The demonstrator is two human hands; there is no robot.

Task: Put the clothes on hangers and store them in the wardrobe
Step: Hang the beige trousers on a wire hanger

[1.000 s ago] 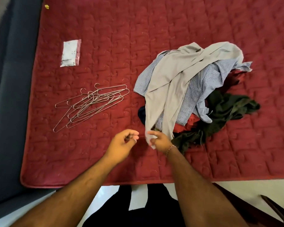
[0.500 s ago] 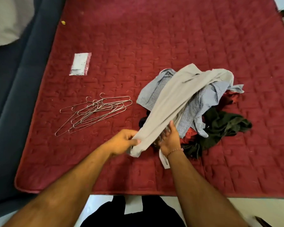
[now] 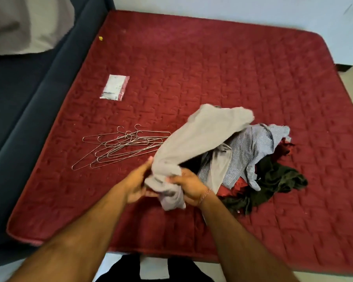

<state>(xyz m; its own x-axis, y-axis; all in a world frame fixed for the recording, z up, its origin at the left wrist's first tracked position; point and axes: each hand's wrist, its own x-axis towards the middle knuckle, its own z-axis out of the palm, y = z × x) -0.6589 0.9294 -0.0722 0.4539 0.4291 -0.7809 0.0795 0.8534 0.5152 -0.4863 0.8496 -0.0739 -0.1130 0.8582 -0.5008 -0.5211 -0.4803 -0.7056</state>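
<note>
Both hands clutch one bunched end of the grey garment [image 3: 202, 139] near the mattress [image 3: 232, 78] front edge: the left hand [image 3: 138, 185] cups it from the side, the right hand [image 3: 190, 185] curls round it, though blur hides the exact fingers. From the grip its length runs up and right over the clothes pile [image 3: 259, 157]. The wire hangers [image 3: 122, 148] lie to the left, nearer the left hand.
</note>
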